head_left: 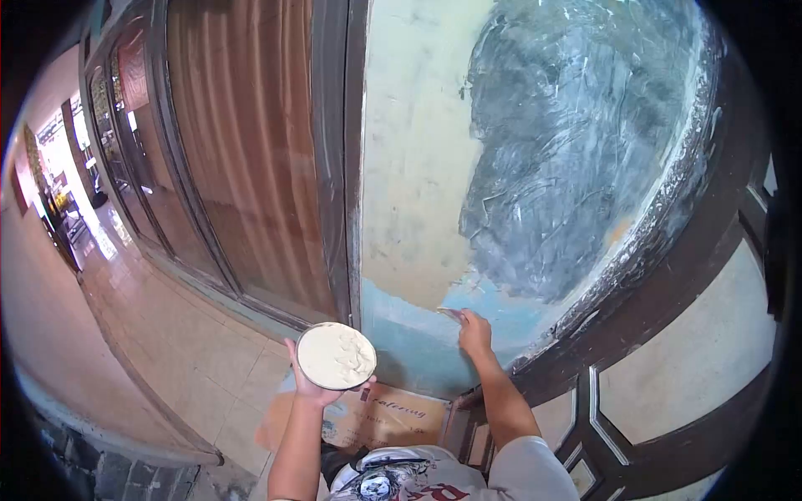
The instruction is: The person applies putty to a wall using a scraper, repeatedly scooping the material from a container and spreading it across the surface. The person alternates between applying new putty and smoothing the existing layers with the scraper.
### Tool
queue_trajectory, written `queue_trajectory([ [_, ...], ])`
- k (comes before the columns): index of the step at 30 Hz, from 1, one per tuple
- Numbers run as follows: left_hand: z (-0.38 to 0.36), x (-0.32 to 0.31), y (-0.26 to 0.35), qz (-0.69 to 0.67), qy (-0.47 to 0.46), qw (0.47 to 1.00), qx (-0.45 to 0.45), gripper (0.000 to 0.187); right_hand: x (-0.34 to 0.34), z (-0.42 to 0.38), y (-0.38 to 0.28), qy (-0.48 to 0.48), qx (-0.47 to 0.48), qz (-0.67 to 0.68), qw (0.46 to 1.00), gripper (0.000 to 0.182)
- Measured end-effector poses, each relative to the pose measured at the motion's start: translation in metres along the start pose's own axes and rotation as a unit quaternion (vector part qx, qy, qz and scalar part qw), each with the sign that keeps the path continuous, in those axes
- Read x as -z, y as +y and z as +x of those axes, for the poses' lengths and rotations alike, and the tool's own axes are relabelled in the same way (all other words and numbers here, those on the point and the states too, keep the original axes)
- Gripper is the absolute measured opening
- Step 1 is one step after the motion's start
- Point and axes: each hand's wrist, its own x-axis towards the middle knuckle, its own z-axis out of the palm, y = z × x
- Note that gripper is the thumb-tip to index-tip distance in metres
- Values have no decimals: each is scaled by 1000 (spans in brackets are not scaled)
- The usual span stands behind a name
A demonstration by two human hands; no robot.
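Pressing a putty knife (451,314) against the wall (418,209), the right hand (474,332) grips its handle; left of it, the left hand (322,386) cups a round dish of putty (336,356) from below.

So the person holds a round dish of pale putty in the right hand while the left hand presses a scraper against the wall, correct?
Not quite: the hands are swapped. In the head view, the left hand holds the round dish of pale putty, and the right hand presses the scraper against the wall.
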Motion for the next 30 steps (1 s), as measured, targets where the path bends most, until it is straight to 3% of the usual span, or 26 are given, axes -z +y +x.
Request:
queue_trajectory([
  [8, 2, 19, 8, 50, -85, 994, 38, 123, 12, 14, -15, 17, 21, -43, 999, 14],
  [10, 0, 13, 5, 40, -62, 997, 23, 121, 4, 9, -6, 49, 37, -30, 998, 18],
  [16, -4, 7, 5, 52, 18, 998, -28, 113, -6, 0, 0, -8, 10, -47, 999, 22],
  [18, -8, 2, 9, 33, -7, 999, -18, 112, 3, 10, -4, -11, 0, -55, 998, 21],
  [20, -8, 0, 10, 100, -21, 995, -19, 110, 15, 11, -13, 62, 13, -20, 998, 11],
  [21, -9, -1, 10, 98, -21, 995, -21, 110, 15, 5, -13, 98, 24, -22, 995, 10],
  [23, -11, -3, 9, -41, 9, 999, -27, 127, 6, -6, -2, 69, 26, -30, 997, 13],
  [28, -12, 6, 12, -16, -40, 999, -9, 125, -2, 11, -3, 25, 21, -89, 995, 16],
  [30, -13, 8, 12, -35, -69, 997, 7, 125, 10, 17, -13, 66, 16, -62, 996, 11],
])
